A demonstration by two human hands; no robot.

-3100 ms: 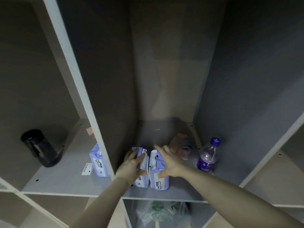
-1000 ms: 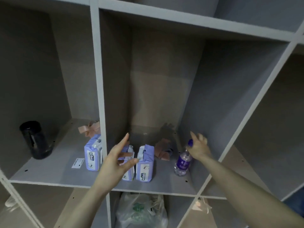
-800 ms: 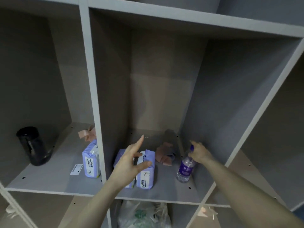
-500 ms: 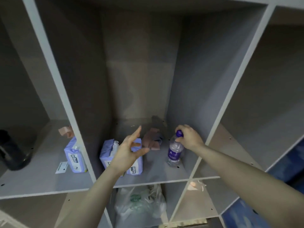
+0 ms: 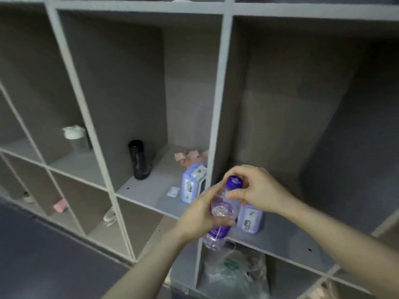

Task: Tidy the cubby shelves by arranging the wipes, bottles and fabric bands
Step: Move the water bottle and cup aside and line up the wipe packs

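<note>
A: How far along?

B: Midway, I'd judge. Both hands hold the clear plastic bottle with purple cap (image 5: 222, 212) in front of the shelf: left hand (image 5: 200, 214) wrapped round its body, right hand (image 5: 257, 190) pinching the neck.

A: And beyond the bottle?

B: Lilac wipes packs (image 5: 249, 220) stand behind it; pink fabric bands (image 5: 187, 157) and a black bottle (image 5: 139, 159) further left. Half a second ago the bottle stood on the shelf under the right hand alone.

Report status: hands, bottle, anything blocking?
Left hand grips the clear bottle at its body. Right hand pinches its neck under the purple cap. Bottle held out front of the shelves, nothing blocking.
</note>
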